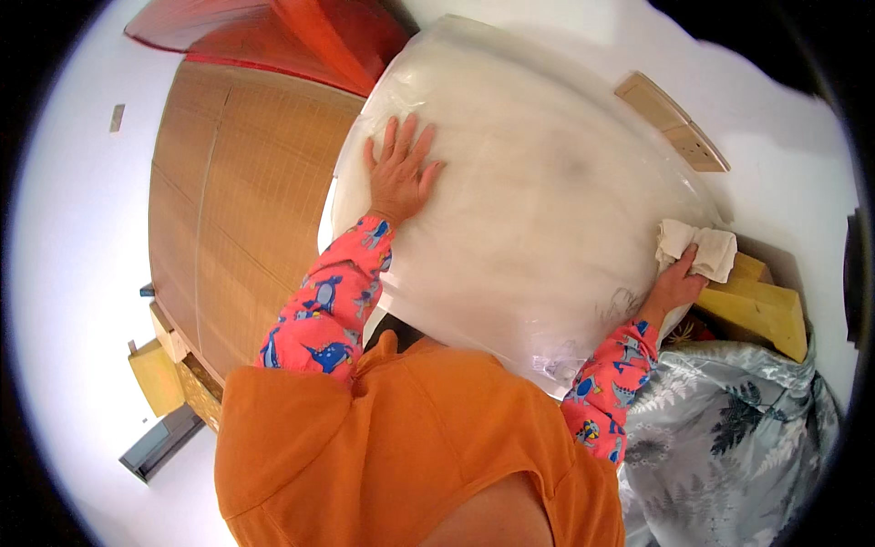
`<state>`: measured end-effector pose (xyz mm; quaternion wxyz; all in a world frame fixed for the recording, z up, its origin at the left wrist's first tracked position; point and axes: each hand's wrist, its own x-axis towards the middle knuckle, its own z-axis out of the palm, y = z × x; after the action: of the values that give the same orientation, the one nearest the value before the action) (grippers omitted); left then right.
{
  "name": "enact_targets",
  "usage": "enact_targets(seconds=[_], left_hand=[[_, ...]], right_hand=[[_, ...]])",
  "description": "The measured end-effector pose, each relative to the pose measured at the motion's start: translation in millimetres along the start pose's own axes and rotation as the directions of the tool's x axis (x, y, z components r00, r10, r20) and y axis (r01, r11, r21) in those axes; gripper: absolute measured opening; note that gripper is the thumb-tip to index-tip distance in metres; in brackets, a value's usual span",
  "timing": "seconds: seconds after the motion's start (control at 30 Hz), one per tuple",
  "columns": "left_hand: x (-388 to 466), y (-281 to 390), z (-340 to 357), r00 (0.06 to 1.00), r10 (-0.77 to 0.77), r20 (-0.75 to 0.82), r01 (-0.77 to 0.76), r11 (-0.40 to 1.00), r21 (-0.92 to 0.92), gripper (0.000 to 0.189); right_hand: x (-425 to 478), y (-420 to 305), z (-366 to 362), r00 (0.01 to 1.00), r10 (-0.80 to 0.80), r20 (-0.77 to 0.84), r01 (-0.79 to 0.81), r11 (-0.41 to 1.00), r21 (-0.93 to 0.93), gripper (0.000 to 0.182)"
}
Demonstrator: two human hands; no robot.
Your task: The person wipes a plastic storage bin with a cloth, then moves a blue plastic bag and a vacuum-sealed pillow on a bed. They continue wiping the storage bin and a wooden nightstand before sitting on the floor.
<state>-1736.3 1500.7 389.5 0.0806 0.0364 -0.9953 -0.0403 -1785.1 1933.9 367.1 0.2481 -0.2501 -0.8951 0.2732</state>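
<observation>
In front of me is a broad, pale panel (506, 184) under shiny, clear plastic film, with rounded corners and dark scribbled marks near its right front edge. My left hand (400, 171) lies flat on its left side, fingers spread, holding nothing. At the far right edge, my right hand (673, 290) holds a folded off-white cloth (698, 247), the forefinger pressing on it. Part of this cloth reaches past the panel's edge, next to a yellow wooden piece (759, 308). Red sleeve covers (325, 311) with blue animal prints cover both forearms.
To the left lies a brown woven mat (266, 184), with sheer red fabric (294, 37) behind it. A socket plate (673, 123) is on the white wall beyond the panel. Grey leaf-patterned fabric (724, 424) drapes at the right. A grey box-like object (163, 441) stands lower left.
</observation>
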Motion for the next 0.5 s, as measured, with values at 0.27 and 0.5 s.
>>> enact_targets(seconds=[0.27,0.5], left_hand=[[-2.1,-2.1,-1.2,1.0,-0.005,0.016,0.005,1.0,-0.002,0.051],[-0.5,-4.2,1.0,1.0,0.013,-0.017,-0.014,0.998,-0.053,0.051]], right_hand=[[3.1,9.5,3.3,0.998,-0.063,-0.017,0.063,0.998,0.015,0.053],[7.8,-12.0,-20.9,0.97,0.191,0.151,-0.243,0.703,0.669,0.041]])
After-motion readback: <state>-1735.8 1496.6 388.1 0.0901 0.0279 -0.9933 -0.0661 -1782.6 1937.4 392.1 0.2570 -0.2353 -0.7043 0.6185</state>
